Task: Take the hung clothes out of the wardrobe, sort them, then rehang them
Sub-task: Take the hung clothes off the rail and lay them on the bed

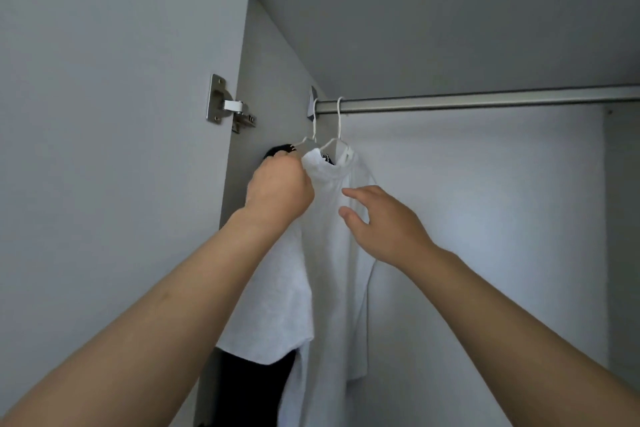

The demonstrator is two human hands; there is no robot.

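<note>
Left hand (278,189) grips the shirt (341,253) shoulder; right hand (379,222) open. Soft, light; best lifted by the hanger (338,128) hook.

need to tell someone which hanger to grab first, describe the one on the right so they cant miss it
Follow the metal rail across the wardrobe to its left end, where two white wire hangers hook over it side by side. The right-hand hanger carries the white garment that the right hand reaches toward; the other hanger, nearer the bracket, is at the left hand.
</note>
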